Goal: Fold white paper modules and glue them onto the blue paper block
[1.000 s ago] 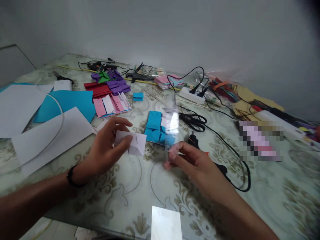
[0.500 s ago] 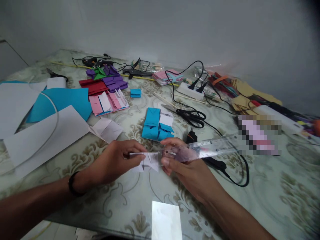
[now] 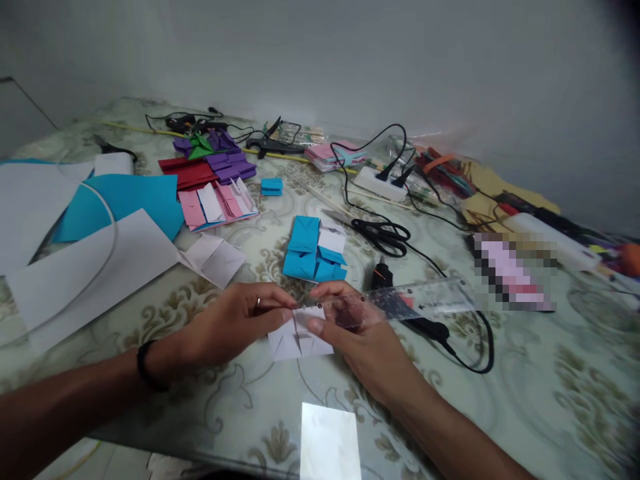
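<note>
Head view, left hand (image 3: 233,323): fingers (image 3: 275,319) closed to a pinch, with the thumb in front; they grip the upper left part of the paper.
Head view, right hand (image 3: 367,343): thumb and fingers (image 3: 327,287) nearly closed; they hold the ruler, with the thumb tip against the paper's right side.
Paper (image 3: 303,345): small, white and creased; located between the two hands, above the front part of the table (image 3: 270,413).
Ruler (image 3: 443,299): clear; extends rightward from the paper's upper edge, passing in front of the right hand's fingers. Whether its left end lies in front of or inside the paper cannot be told.
Blue folds (image 3: 305,233): grouped with a white one, just beyond the hands.
Scissors (image 3: 383,233): black handles, lying to the right of the blue folds.
Glue gun (image 3: 383,275): black, beyond the right hand, partly seen through the ruler.
White fold (image 3: 220,259): beyond the left hand, beside a white sheet (image 3: 100,277).
Pink-and-white folds (image 3: 217,205): in a row, right of a blue sheet (image 3: 135,200).
Power strip (image 3: 380,183): white, two black plugs fitted, toward the wall (image 3: 320,60).
</note>
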The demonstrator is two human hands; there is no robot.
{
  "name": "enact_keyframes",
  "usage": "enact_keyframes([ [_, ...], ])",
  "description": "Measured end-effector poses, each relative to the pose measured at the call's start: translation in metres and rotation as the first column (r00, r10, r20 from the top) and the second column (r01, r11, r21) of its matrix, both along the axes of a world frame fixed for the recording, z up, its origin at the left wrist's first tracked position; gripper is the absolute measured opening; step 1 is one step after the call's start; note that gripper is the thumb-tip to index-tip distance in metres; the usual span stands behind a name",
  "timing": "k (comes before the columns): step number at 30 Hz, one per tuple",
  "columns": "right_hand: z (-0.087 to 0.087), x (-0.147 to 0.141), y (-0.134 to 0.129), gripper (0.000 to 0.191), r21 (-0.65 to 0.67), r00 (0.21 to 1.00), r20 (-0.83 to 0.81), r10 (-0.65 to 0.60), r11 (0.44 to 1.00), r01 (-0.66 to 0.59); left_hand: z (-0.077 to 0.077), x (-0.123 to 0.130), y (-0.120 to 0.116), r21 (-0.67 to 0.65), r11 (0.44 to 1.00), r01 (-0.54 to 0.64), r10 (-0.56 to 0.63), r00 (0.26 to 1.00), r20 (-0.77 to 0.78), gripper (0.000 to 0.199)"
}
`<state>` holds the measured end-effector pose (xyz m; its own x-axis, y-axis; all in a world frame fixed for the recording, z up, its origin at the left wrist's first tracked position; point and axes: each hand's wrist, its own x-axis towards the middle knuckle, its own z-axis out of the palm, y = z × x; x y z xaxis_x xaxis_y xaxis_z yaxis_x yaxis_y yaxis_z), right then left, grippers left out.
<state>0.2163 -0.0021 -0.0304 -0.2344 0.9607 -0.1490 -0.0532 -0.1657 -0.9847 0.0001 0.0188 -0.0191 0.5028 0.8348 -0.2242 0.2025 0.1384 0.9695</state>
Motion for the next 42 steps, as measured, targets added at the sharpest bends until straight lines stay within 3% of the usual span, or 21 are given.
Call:
enact_keyframes([
  [6,-0.002,0.002,0.000,0.033,-0.057,1.000,-0.009,0.008,0.998,-0.008,0.005,0.000,-0.002,-0.086,0.996,0.023,-0.015,0.995,0.095,0.024],
  [13,0.002,0.000,0.000,0.037,-0.140,0.999,0.030,0.013,0.990,-0.009,0.003,-0.003,-0.004,-0.075,0.996,0.040,-0.029,0.989,0.147,0.021],
  [19,0.002,-0.001,-0.001,0.036,-0.143,0.998,0.050,0.027,0.990,-0.019,0.003,-0.003,-0.002,-0.185,0.977,0.101,-0.068,0.981,0.181,0.020],
  [22,0.002,-0.002,-0.001,0.036,-0.133,0.999,0.030,0.029,0.991,-0.025,0.003,-0.002,-0.002,-0.105,0.985,0.137,-0.134,0.990,0.037,0.019],
  [26,-0.001,-0.001,-0.001,0.034,-0.104,0.999,0.023,0.031,0.994,-0.029,0.004,-0.003,-0.003,0.037,0.992,0.120,-0.114,0.984,-0.138,0.031],
  [31,-0.006,0.002,-0.003,0.030,-0.088,1.000,0.010,0.014,0.996,-0.013,0.008,-0.004,-0.004,0.123,0.988,0.094,-0.070,0.980,-0.186,0.028],
  [36,0.002,0.001,-0.002,0.026,-0.094,0.996,0.071,0.053,0.995,-0.046,0.011,-0.002,-0.005,0.190,0.976,0.109,-0.057,0.964,-0.259,0.019],
  [42,0.007,0.001,-0.001,0.027,-0.070,0.991,0.112,0.073,0.995,-0.065,0.013,-0.002,-0.006,0.165,0.983,0.081,-0.039,0.969,-0.243,0.024],
])
